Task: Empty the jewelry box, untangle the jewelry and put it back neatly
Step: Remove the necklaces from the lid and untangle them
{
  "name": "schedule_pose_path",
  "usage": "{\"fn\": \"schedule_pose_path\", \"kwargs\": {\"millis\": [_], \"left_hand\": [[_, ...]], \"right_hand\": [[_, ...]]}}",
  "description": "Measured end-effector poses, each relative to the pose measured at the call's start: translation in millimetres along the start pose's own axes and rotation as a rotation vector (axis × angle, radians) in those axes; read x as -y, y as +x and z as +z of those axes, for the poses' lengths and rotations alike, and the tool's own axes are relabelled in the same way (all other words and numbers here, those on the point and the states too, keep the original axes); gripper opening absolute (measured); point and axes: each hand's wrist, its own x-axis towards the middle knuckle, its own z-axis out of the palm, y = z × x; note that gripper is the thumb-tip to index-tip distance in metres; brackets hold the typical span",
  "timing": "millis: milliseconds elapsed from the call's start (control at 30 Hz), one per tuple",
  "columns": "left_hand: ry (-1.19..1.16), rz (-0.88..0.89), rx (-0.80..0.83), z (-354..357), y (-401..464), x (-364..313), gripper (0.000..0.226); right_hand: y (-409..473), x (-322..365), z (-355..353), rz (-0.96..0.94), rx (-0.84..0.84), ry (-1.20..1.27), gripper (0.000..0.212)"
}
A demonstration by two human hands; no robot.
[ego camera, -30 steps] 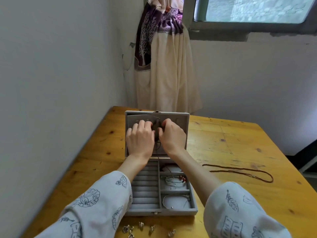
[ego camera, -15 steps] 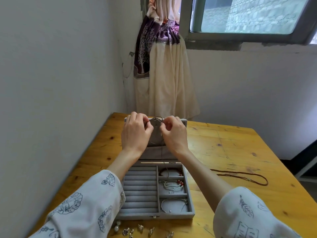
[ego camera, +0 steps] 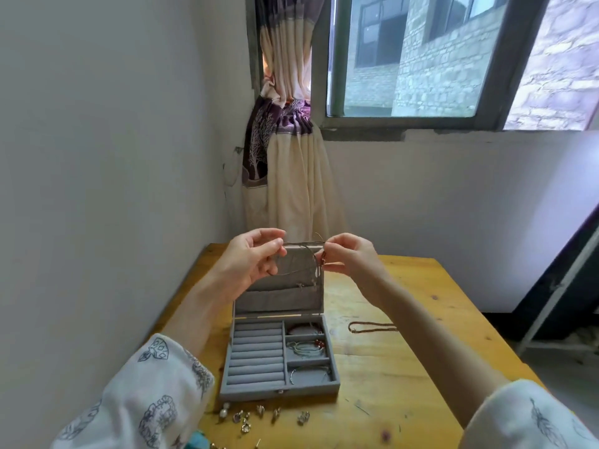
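While both hands hover above the open jewelry box (ego camera: 279, 354), the left hand (ego camera: 251, 260) and right hand (ego camera: 350, 256) each pinch one end of a thin necklace (ego camera: 303, 270); it spans sideways between them, its slack looping downward.

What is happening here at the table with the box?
A person holds a thin necklace up between the left hand and the right hand, each pinching it, above the open jewelry box. Some bracelets lie in its right compartments. Small earrings lie on the table before it, a brown cord to its right.
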Motion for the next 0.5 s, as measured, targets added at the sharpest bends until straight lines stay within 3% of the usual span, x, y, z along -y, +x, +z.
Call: {"fn": "schedule_pose_path", "kwargs": {"millis": [100,267,367,500], "left_hand": [[0.117,0.011,0.053,9,-15,-22,0.016],[0.034,0.057,0.123,24,-34,-51,0.016],[0.022,0.067,0.094,31,-47,-56,0.016],[-0.192,0.010,-0.023,29,-62,-58,0.016]], "right_hand": [[-17,21,-10,0.074,0.098,0.030,0.011],[-48,38,-10,0.117,0.263,0.300,0.017],[-65,41,-9,0.126,0.300,0.368,0.013],[-85,39,-6,0.145,0.349,0.351,0.009]]}}
